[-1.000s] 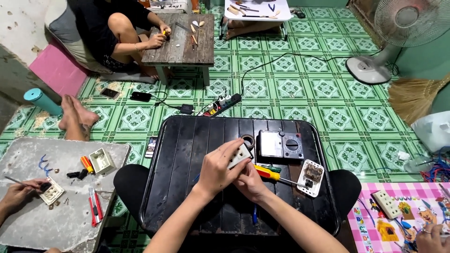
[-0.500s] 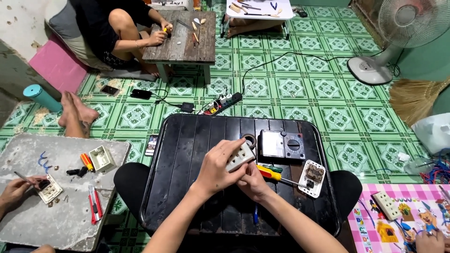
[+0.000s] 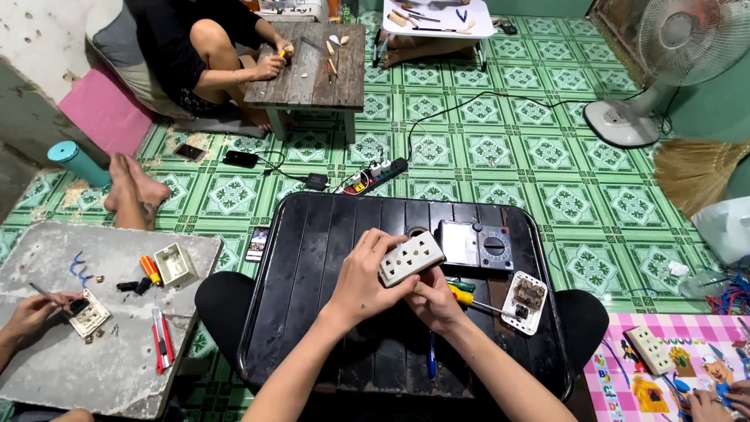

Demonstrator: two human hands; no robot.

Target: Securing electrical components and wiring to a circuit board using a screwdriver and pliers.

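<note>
Both hands grip the white socket plate (image 3: pixel 412 259): left hand (image 3: pixel 361 275) pinches its near edge, right hand (image 3: pixel 432 298) supports from below, holding it face-up just above the black worktop (image 3: pixel 312 258). Yellow screwdriver (image 3: pixel 462 295) lies beside the right hand, a multimeter (image 3: pixel 475 245) and a second open socket (image 3: pixel 524 301) within reach.

Socket plate (image 3: pixel 412 259) — slightly raised, flatter

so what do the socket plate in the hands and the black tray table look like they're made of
Socket plate: looks like moulded plastic, off-white and smooth, with crisp slots and rounded corners. The left hand and right hand hold it between them.
Black tray table: probably plastic or lacquered wood; glossy black, lengthwise ribs catching the light, raised rounded rim. The view cannot settle which.
</note>
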